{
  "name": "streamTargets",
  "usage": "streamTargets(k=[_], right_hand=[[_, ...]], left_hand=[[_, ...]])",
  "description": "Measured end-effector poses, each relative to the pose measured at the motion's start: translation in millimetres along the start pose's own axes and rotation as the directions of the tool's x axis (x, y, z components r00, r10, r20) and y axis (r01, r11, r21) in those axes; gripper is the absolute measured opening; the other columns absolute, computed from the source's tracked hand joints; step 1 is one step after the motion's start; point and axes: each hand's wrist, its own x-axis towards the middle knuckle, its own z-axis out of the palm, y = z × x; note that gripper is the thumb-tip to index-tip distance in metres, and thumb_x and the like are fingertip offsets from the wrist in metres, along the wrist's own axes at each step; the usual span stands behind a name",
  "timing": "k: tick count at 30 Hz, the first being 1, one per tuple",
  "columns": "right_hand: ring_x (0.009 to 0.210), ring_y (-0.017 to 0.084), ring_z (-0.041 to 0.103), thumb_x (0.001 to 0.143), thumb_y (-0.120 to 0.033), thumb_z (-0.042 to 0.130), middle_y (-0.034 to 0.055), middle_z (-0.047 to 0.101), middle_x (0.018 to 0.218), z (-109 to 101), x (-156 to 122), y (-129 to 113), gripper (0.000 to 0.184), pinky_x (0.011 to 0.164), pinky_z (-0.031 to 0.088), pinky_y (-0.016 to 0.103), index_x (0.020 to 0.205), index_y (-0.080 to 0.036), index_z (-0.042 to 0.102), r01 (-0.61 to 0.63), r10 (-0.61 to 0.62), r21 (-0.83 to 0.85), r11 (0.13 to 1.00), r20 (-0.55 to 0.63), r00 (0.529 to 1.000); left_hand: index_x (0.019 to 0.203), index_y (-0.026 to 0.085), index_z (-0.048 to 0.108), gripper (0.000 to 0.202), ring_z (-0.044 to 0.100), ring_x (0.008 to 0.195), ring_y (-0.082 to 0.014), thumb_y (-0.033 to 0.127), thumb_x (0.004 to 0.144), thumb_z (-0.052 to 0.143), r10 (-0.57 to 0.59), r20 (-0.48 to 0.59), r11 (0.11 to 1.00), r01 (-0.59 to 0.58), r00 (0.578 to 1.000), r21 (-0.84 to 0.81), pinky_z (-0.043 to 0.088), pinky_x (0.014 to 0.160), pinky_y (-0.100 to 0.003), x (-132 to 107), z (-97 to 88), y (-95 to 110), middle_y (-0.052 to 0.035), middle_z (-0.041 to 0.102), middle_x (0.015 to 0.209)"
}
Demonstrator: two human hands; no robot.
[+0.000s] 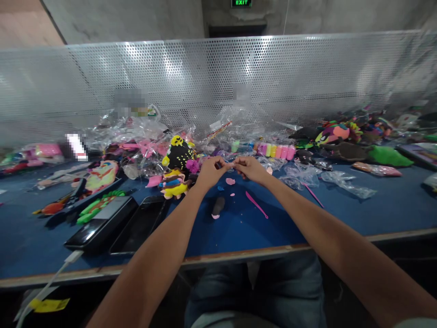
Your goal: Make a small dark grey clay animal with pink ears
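Note:
My left hand (214, 169) and my right hand (248, 168) meet above the blue table, fingertips pinched together. Something small and pale seems to sit between them, too small to make out. Below them lie a flat pink piece of clay (230, 181), a smaller pink bit (232, 194) and a blue scrap (220, 187). A dark grey clay roll (219, 205) with a pink end rests nearer the front edge. To its right is a pink plastic modelling tool (256, 204).
At left, a power bank (102, 223) with a white cable and a black phone (139, 225) lie near the edge. Clay figures, including a black-and-yellow one (180, 155), stand behind my left hand. Clay tubs (276, 151), plastic wrap (300, 175) and a perforated metal screen (191, 77) are farther back.

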Motion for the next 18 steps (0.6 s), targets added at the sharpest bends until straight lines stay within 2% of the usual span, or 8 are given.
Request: streamTargets(k=[3, 7, 10, 14, 16, 18], right_hand=[[0.041, 0.008, 0.045, 0.083, -0.033, 0.059, -0.0051, 0.051, 0.054, -0.2, -0.1, 0.6, 0.017, 0.04, 0.037, 0.019, 0.08, -0.017, 0.063, 0.0, 0.0, 0.0, 1.0, 0.003, 1.0], [0.041, 0.008, 0.045, 0.083, -0.034, 0.061, -0.0049, 0.051, 0.055, -0.2, -0.3, 1.8, 0.017, 0.04, 0.038, 0.02, 0.081, -0.018, 0.063, -0.002, 0.002, -0.002, 1.0, 0.004, 1.0], [0.042, 0.008, 0.045, 0.083, -0.037, 0.062, -0.0048, 0.051, 0.055, -0.2, -0.3, 1.6, 0.019, 0.04, 0.038, 0.02, 0.081, -0.018, 0.064, 0.004, -0.004, -0.006, 1.0, 0.004, 1.0], [0.041, 0.008, 0.045, 0.082, -0.038, 0.062, -0.0047, 0.052, 0.054, -0.6, -0.3, 0.6, 0.021, 0.04, 0.037, 0.02, 0.079, -0.018, 0.063, 0.005, -0.005, -0.012, 1.0, 0.009, 1.0], [0.04, 0.008, 0.045, 0.083, -0.038, 0.061, -0.0048, 0.052, 0.054, -0.9, -0.3, 0.3, 0.021, 0.04, 0.037, 0.02, 0.079, -0.018, 0.063, 0.007, -0.007, -0.015, 1.0, 0.01, 1.0], [0.04, 0.008, 0.046, 0.083, -0.037, 0.059, -0.0047, 0.052, 0.054, -1.0, -0.7, -0.1, 0.02, 0.04, 0.037, 0.02, 0.079, -0.018, 0.063, 0.011, -0.011, -0.017, 1.0, 0.008, 1.0]], left_hand=[[0.057, 0.019, 0.051, 0.046, 0.047, 0.05, -0.0121, 0.049, 0.091, 0.049, -0.018, 0.027, 1.0, 0.017, 0.999, 0.024, 0.033, 0.052, -0.027, 0.0, -1.3, -0.6, 0.0033, 0.049, 0.05], [0.05, 0.019, 0.047, 0.056, 0.048, 0.047, -0.0126, 0.054, 0.094, 0.043, -0.042, 0.07, 0.999, 0.04, 0.997, 0.035, 0.033, 0.052, -0.027, 0.6, -1.9, -2.0, 0.0021, 0.048, 0.046], [0.06, 0.019, 0.055, 0.045, 0.049, 0.049, -0.012, 0.051, 0.091, 0.052, -0.006, 0.059, 1.0, 0.005, 0.998, 0.01, 0.035, 0.053, -0.026, 0.9, -0.7, -2.2, 0.0033, 0.052, 0.05], [0.083, 0.017, 0.071, 0.031, 0.055, 0.056, -0.0132, 0.048, 0.08, 0.068, 0.005, 0.107, 0.999, 0.001, 0.994, -0.052, 0.041, 0.057, -0.025, 1.6, 1.7, -3.4, -0.0003, 0.067, 0.068], [0.089, 0.017, 0.075, 0.03, 0.058, 0.057, -0.0141, 0.045, 0.08, 0.068, -0.023, 0.138, 0.998, 0.031, 0.99, -0.054, 0.043, 0.058, -0.026, 2.1, 2.1, -3.7, -0.0021, 0.072, 0.074], [0.094, 0.018, 0.077, 0.027, 0.059, 0.055, -0.0142, 0.04, 0.083, 0.065, -0.05, 0.124, 0.998, 0.055, 0.991, -0.04, 0.044, 0.057, -0.026, 2.8, 1.6, -2.9, -0.0023, 0.074, 0.075]])
